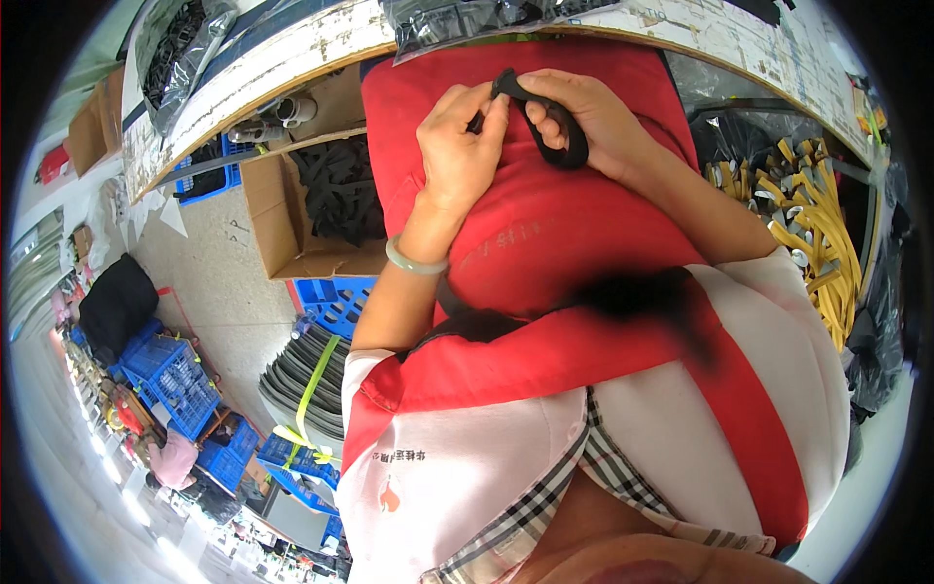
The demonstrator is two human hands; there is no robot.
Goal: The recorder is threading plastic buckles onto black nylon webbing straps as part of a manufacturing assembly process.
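Observation:
A black strap point(577, 148) is held over my red apron point(555, 229), close to the table's edge. My left hand point(461, 144) is closed, thumb and fingertips pinching the strap's end; a small dark bit shows between its fingers. Around the strap's upper stretch curl the fingers of my right hand point(587, 112), and the rest bends down in a loop beside the palm. What sits at the pinched end is too small to make out. A pale green bangle point(415, 256) circles my left wrist.
The worn white table point(336, 29) curves across the front, bearing clear bags of black parts point(477, 21). Below it at left stands a cardboard box point(275, 216) of black straps. Yellow strips point(822, 229) hang at right. Blue crates point(175, 375) and a person point(175, 459) are farther left.

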